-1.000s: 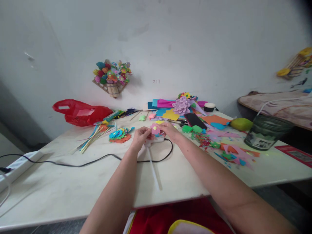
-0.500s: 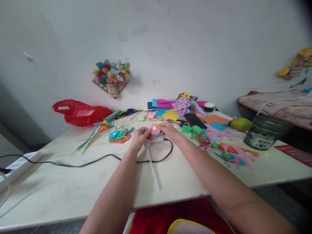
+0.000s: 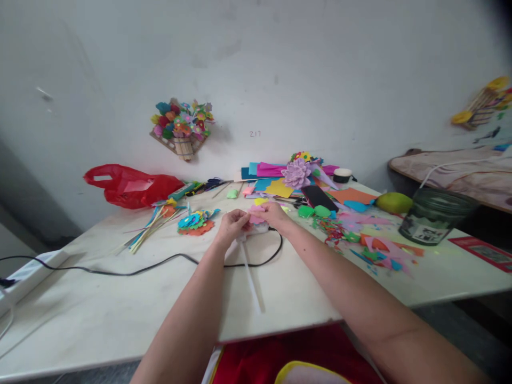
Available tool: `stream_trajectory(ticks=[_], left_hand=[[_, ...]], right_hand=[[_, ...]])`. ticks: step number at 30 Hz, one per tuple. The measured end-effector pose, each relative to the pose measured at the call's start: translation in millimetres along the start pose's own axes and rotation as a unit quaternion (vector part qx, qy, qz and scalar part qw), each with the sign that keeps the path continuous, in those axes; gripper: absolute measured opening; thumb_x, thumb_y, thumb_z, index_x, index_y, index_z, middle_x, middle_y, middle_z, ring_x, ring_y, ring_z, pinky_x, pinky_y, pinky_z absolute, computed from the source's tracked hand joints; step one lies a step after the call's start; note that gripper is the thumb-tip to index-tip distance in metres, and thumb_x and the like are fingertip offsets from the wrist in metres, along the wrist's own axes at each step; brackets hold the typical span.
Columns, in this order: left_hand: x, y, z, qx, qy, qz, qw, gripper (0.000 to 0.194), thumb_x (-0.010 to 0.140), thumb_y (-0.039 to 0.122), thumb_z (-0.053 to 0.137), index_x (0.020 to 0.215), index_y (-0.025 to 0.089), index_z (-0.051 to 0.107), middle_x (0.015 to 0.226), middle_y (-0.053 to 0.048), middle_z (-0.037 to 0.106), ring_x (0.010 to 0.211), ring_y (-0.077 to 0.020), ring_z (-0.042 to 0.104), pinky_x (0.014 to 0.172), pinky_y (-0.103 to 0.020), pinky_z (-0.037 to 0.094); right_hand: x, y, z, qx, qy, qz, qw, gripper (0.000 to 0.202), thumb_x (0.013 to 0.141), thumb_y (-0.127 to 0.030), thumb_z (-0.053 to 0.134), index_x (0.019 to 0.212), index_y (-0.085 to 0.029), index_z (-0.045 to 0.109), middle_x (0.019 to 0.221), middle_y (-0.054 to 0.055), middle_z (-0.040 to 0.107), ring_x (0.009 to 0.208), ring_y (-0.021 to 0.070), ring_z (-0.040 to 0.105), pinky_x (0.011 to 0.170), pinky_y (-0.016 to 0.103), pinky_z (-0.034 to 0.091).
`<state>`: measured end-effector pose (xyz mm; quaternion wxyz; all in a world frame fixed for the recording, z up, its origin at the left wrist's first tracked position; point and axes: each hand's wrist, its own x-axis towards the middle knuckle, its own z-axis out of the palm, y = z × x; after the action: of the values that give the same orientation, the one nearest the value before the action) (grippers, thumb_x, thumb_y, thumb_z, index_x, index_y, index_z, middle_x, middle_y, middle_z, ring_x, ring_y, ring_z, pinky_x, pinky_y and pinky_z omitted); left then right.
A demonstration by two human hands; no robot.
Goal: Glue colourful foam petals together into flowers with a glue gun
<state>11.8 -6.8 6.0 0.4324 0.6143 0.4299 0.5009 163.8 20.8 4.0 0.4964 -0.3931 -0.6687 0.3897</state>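
Pinching 1 pink flower in fingertips of R hand, approx. mid table, just above 1 white glue gun. Holding L hand right beside flower, fingertips drawn together; can't tell if gripping it or only near it. Count 1 black cord looping from gun, then L past 1 white power strip, + 1 pale stick jutting twd near edge. See 1 blue-and-orange flower stack L of hands; can't count layers. Farther L, see 1 bundle of thin strips & 1 red bag. Count 2 green leaf shapes R of R hand, near 1 dark phone, w/ 1 big lilac flower behind. Far R, note 1 yellow-green fruit, 1 dark-green jar, 1 red card. On wall, count 2 flower bouquets, 1 L & 1 R.
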Motion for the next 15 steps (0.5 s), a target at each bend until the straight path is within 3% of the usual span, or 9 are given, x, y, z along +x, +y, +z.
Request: stream_trajectory(ticks=[15], left_hand=[[-0.9, 2.6, 0.1, -0.009, -0.001, 0.017, 1.0, 0.034, 0.063, 0.045, 0.065, 0.064, 0.013, 0.053, 0.053, -0.002, 0.06, 0.047, -0.0117, 0.056, 0.048, -0.022, 0.043]], right_hand=[[-2.4, -3.1, -0.6, 0.031, -0.024, 0.022, 0.999, 0.044, 0.056, -0.055, 0.062, 0.053, -0.017, 0.042, 0.048, -0.007, 0.031, 0.045, 0.0056, 0.028, 0.043, 0.021, 0.02]])
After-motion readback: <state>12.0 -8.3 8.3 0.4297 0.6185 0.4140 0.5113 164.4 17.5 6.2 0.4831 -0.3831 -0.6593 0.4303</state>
